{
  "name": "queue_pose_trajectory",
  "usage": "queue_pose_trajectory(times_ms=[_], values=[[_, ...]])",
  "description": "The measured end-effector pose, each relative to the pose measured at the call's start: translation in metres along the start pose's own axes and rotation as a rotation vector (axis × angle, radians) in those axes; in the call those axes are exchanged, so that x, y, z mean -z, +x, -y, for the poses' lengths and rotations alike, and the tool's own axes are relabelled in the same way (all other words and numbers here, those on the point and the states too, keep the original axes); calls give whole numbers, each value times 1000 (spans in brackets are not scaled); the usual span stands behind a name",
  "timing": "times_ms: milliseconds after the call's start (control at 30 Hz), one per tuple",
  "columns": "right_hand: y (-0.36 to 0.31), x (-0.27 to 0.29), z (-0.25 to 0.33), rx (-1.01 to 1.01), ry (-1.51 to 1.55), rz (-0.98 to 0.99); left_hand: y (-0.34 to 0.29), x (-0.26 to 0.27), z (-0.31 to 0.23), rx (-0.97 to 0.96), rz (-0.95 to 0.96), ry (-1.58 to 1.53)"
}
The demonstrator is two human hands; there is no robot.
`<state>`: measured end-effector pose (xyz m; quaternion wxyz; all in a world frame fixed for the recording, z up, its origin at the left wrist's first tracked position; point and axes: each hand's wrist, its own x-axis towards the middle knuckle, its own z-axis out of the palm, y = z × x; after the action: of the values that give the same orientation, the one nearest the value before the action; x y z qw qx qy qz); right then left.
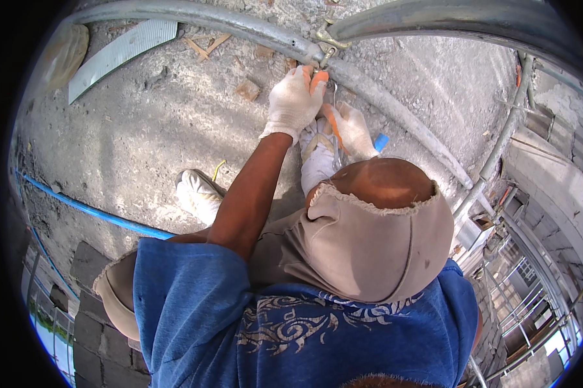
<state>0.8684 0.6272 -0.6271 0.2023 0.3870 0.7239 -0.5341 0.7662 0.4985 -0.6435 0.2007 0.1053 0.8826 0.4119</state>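
My left hand (292, 103), in a white work glove with orange fingertips, reaches to a metal scaffold clamp (328, 55) on a grey steel pipe (375, 94). Its fingers are closed at the near side of the clamp, on what looks like its bolt end; the exact grip is partly hidden. Beside it, close to my raised knee, my right hand (355, 131) wears a matching glove. It is closed around a slim silver wrench (336, 123), whose upper end points toward the clamp. A second, thicker-looking pipe (446, 18) meets the first near the clamp.
Rough concrete ground holds a corrugated metal strip (123, 55), wood scraps (207, 46) and a broken brick piece (247, 89). A blue hose (97, 208) runs at left, near stacked grey blocks (100, 336). Scaffold poles (501, 152) stand at right. My shoe (199, 194) rests at left.
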Motion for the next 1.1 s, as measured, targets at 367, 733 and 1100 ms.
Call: queue_pose_trajectory(times_ms=[367, 733, 1100], values=[[-1, 0, 2, -50, -15, 13, 6, 3, 6, -18, 79, -207], [4, 2, -3, -44, 16, 32, 3, -10, 7, 422, 260, -1166], [8, 0, -18, 17, 159, 40, 15, 24, -65, 301, 133, -564]])
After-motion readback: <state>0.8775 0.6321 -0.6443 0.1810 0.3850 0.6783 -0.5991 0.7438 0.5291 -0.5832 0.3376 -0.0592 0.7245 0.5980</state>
